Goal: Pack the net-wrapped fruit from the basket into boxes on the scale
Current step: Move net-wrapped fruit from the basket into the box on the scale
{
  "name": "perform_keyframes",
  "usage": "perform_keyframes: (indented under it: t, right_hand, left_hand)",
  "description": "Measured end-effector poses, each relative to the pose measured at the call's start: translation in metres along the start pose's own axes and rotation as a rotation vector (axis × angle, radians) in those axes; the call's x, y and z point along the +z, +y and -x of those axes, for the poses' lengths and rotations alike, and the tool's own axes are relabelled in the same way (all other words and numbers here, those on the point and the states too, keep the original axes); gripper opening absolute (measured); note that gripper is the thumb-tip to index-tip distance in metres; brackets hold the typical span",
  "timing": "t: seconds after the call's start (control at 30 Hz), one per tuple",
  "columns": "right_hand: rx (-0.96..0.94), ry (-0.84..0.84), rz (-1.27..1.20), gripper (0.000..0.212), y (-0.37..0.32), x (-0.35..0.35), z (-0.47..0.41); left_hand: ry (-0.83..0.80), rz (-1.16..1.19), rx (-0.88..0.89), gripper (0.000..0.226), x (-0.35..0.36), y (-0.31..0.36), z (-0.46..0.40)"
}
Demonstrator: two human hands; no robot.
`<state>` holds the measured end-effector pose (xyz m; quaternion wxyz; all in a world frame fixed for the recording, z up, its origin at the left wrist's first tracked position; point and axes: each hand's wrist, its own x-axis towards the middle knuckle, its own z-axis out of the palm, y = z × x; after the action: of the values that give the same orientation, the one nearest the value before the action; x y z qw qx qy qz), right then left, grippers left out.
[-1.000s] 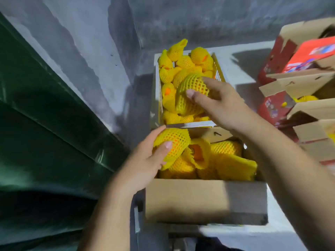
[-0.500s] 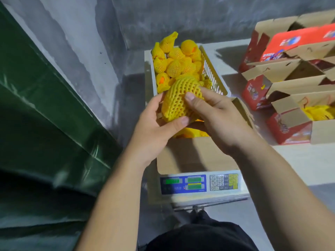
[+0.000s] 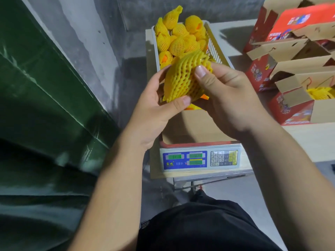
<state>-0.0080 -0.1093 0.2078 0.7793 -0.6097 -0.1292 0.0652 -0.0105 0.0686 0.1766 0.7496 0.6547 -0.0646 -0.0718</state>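
Observation:
I hold one fruit in yellow foam net (image 3: 183, 78) with both hands above the open cardboard box (image 3: 195, 127). My left hand (image 3: 155, 105) grips its lower left side, thumb across the bottom. My right hand (image 3: 224, 93) grips its right side, thumb pressed on the net. The box stands on the electronic scale (image 3: 199, 159), whose blue panel and keypad face me. Behind the box, a white plastic basket (image 3: 212, 42) is heaped with several more net-wrapped fruit (image 3: 178, 38). My hands hide most of the box's inside; a bit of orange fruit shows under them.
Several open red-and-brown cartons (image 3: 293, 57) stand on the table at the right, one with yellow netted fruit (image 3: 320, 93) inside. A green tarpaulin (image 3: 41, 98) and a grey concrete wall (image 3: 87, 33) lie to the left. My dark-clothed lap (image 3: 199, 227) is below.
My right hand brought a netted fruit from the basket toward me. My left hand left the fruit in the box and joined it on this fruit. The view tilted down, showing the scale.

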Motion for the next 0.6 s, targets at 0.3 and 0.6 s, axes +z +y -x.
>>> perform_keyframes:
  t: [0.3,0.6]
  right_hand:
    - [0.132,0.016,-0.071,0.033,0.003,0.014,0.013]
    - [0.067,-0.086,0.099,0.025,0.007,0.020,0.017]
  left_hand:
    - [-0.018,-0.012,-0.047,0.088,-0.007,-0.004,0.016]
    - [0.063,0.176,-0.055,0.076,-0.010,-0.005,0.033]
